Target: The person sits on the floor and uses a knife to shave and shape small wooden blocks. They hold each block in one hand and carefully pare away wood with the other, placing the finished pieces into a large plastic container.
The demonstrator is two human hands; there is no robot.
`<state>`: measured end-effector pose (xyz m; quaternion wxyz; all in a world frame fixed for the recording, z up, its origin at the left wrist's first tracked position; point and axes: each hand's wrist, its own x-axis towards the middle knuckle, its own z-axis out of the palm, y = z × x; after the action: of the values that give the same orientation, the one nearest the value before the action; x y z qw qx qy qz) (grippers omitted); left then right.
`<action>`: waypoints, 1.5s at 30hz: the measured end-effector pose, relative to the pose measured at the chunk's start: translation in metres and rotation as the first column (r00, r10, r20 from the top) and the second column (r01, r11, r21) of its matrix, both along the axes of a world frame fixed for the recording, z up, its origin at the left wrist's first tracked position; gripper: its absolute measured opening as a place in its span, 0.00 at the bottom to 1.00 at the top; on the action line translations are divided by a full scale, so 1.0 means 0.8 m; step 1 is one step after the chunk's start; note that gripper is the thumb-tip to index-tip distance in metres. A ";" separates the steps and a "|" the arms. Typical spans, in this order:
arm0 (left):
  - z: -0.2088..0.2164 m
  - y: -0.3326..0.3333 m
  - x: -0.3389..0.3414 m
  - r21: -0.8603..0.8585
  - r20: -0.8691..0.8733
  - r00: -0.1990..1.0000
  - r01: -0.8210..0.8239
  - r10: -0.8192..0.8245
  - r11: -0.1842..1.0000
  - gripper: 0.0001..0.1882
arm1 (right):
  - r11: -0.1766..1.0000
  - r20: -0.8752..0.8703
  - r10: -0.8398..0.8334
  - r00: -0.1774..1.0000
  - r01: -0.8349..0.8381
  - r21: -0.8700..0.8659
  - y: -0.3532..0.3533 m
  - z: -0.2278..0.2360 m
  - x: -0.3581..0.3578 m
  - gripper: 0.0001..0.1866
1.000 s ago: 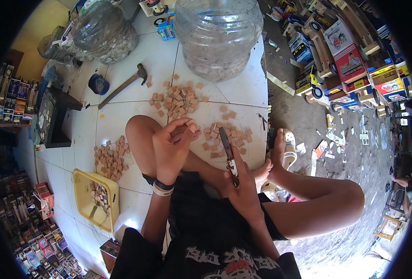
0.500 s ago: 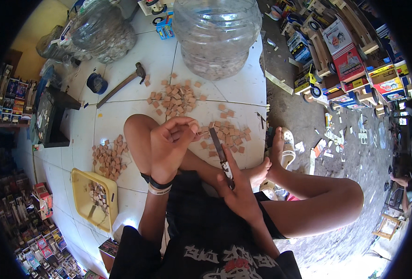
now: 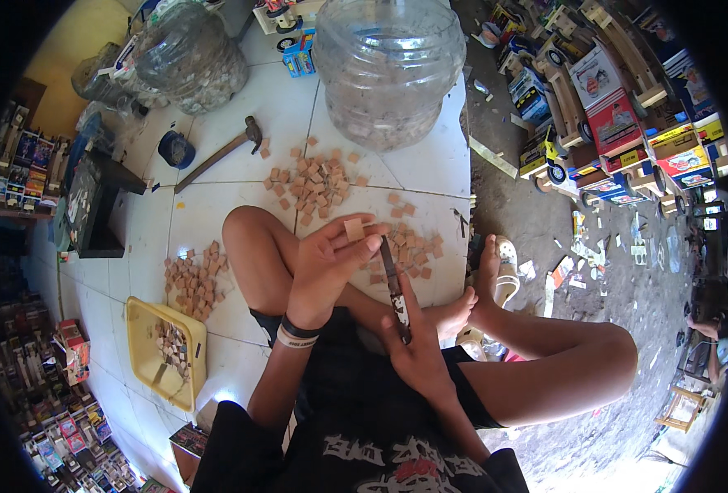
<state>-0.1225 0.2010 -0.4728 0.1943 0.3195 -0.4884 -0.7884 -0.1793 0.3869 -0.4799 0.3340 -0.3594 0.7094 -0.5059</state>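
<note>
My left hand (image 3: 331, 267) pinches a small square wooden tile (image 3: 353, 230) between thumb and fingers, its flat face turned up. Its thumb tip is close to the dark blade of a knife (image 3: 391, 271). That knife has a mottled white-and-dark handle, and my right hand (image 3: 413, 349) is closed round it, blade pointing away from me. Just past my hands lies a loose heap of tiles (image 3: 417, 251), partly hidden by them. Farther off is another heap of tiles (image 3: 310, 179), and a third heap (image 3: 195, 279) sits left of my knee.
A hammer (image 3: 216, 160) and a small blue cup (image 3: 176, 150) rest on the white tiled floor. A yellow basin (image 3: 138, 329) holds more pieces at the left. A large clear plastic container (image 3: 388, 90) stands beyond the heaps. Toy trucks (image 3: 610, 115) crowd the far right.
My left hand has turned and come slightly nearer me, showing the tile's flat face. The knife has stayed in my right hand, its tip now beside my left thumb. The whole view has shifted a little.
</note>
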 end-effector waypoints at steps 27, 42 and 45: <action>-0.025 0.005 0.004 -0.086 -0.142 0.990 0.003 -0.015 0.996 0.12 | 0.991 0.822 -0.069 0.566 -0.057 0.123 0.035 -0.003 -0.023 0.41; -0.028 0.018 0.007 -0.082 -0.160 0.987 0.011 -0.025 0.997 0.12 | 0.995 0.878 -0.052 0.477 -0.054 0.088 0.031 0.017 -0.021 0.44; -0.026 0.019 0.008 -0.079 -0.164 0.986 0.014 -0.027 0.997 0.12 | 0.996 0.876 -0.040 0.481 -0.046 0.071 0.030 0.019 -0.020 0.44</action>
<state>-0.1163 0.2165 -0.4939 0.2382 0.2406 -0.5042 -0.7945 -0.1954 0.4112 -0.4650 0.6644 -0.0383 0.4602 -0.5876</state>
